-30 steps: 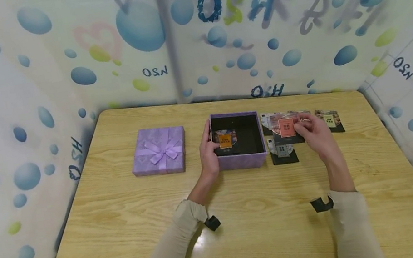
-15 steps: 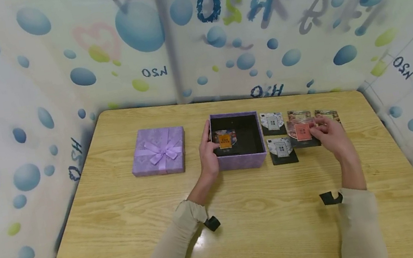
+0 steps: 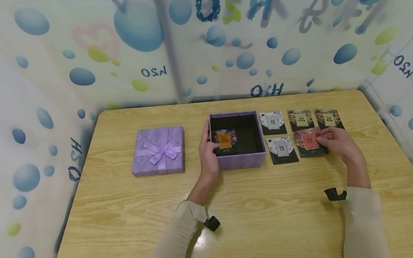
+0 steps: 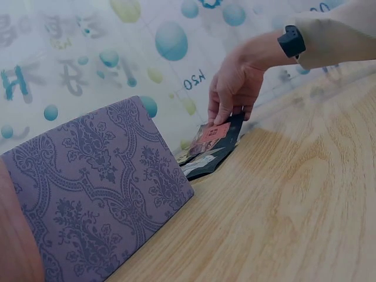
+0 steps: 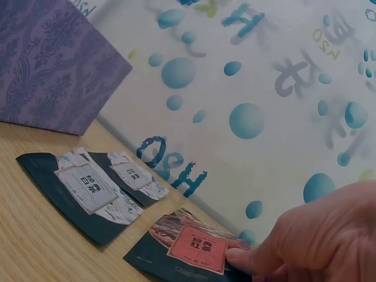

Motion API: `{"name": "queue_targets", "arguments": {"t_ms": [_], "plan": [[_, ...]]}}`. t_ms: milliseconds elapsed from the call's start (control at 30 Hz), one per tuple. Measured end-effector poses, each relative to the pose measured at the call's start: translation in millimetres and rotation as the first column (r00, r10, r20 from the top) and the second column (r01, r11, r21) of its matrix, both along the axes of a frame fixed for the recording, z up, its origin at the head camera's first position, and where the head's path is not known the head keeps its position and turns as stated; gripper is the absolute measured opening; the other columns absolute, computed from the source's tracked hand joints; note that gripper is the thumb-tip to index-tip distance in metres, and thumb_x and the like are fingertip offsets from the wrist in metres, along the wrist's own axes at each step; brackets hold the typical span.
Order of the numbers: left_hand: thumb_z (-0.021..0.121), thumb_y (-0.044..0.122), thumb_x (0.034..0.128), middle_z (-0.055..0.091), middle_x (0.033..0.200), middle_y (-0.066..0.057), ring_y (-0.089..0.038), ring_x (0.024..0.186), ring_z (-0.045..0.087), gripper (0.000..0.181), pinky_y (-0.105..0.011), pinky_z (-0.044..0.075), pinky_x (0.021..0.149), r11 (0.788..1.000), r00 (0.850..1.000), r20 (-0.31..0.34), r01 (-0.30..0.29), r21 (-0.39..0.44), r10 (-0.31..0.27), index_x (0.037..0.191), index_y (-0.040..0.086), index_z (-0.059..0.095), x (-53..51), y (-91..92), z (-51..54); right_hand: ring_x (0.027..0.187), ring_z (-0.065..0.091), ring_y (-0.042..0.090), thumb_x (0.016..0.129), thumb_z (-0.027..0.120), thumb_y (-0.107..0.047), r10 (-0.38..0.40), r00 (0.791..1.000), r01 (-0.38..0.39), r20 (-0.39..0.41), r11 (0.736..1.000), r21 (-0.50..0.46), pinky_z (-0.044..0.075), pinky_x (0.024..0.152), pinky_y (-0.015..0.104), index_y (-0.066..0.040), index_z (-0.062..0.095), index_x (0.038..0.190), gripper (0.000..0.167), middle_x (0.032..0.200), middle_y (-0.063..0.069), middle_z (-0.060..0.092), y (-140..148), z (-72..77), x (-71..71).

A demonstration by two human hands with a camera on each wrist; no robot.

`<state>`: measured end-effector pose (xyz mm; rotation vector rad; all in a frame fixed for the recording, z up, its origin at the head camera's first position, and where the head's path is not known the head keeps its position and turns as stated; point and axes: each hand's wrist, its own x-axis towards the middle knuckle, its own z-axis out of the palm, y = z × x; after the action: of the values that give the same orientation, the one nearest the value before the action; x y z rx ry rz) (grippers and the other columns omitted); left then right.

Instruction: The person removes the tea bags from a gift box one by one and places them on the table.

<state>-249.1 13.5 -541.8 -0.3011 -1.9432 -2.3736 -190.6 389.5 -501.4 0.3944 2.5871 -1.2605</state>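
My right hand (image 3: 342, 145) pinches the right edge of a tea sachet with a red label (image 3: 310, 141), low over the table at the front of the sachet rows. In the right wrist view, thumb and sachet (image 5: 197, 249) show up close. My left hand (image 3: 208, 160) grips the left wall of an uncovered purple gift box (image 3: 242, 162), thumb over the rim. Inside the black interior lies a tea sachet with an orange label (image 3: 225, 141). Patterned paper covers the box's outer side (image 4: 100, 188) in the left wrist view.
Right of the box lie two white-labelled sachets (image 3: 282, 149), one behind the other. Two sachets with yellow-green labels (image 3: 301, 119) lie in the back row. The purple lid (image 3: 158, 150) with a ribbon bow sits left. A patterned wall (image 3: 92, 43) borders the wooden table (image 3: 265, 224).
My right hand has carried the red-labelled sachet rightward and down toward the table, in front of the yellow-green ones. Back-row sachets it covered now show. The left hand and box stay put.
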Motion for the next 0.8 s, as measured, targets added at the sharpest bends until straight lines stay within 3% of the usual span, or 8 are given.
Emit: {"name": "queue_targets", "arguments": {"t_ms": [100,233,500,800], "plan": [[0.029,-0.005,0.0928,0.022,0.173,-0.001,-0.017,0.159,0.016,0.077,-0.051,0.018,0.125,1.0,1.0,-0.007,-0.002,-0.005,0.002,0.167,0.014,0.026,0.0,-0.4,-0.2,0.102,0.059,0.028,0.109,0.051,-0.015,-0.007,1.0,0.007,0.011,1.0,0.005,0.046,0.072,0.028,0.018,0.047,0.137,0.043,0.12,0.028,0.061,4.0,-3.8,-0.8],[0.03,-0.005,0.092,0.022,0.173,-0.004,-0.02,0.16,0.016,0.077,-0.053,0.017,0.125,1.0,1.0,-0.02,-0.005,-0.004,0.005,0.167,0.012,0.027,0.1,-1.1,0.1,0.083,0.051,0.014,0.107,0.055,-0.013,-0.022,0.999,0.022,0.034,1.0,0.023,0.045,0.068,0.03,0.019,0.05,0.131,0.04,0.106,0.018,0.062,5.7,-4.7,-1.2],[0.031,-0.007,0.0904,0.022,0.173,-0.013,-0.025,0.16,0.016,0.077,-0.055,0.017,0.124,1.0,0.999,-0.033,-0.012,0.009,0.012,0.166,0.008,0.027,-1.2,-0.9,-0.3,0.071,0.049,0.016,0.106,0.056,-0.01,-0.014,0.999,0.011,0.049,0.998,0.066,0.045,0.062,0.033,0.018,0.053,0.121,0.032,0.087,0.009,0.057,5.2,-6.7,-1.3],[0.03,-0.006,0.0918,0.023,0.173,-0.006,-0.02,0.16,0.016,0.077,-0.053,0.019,0.124,1.0,1.0,-0.026,-0.016,-0.02,0.016,0.166,0.011,0.028,-0.2,-0.8,-0.7,0.079,0.051,0.021,0.105,0.059,-0.011,-0.053,0.994,0.042,0.097,0.993,0.115,0.045,0.068,0.036,0.016,0.054,0.12,0.031,0.098,0.018,0.058,3.2,-4.6,-1.4]]}}
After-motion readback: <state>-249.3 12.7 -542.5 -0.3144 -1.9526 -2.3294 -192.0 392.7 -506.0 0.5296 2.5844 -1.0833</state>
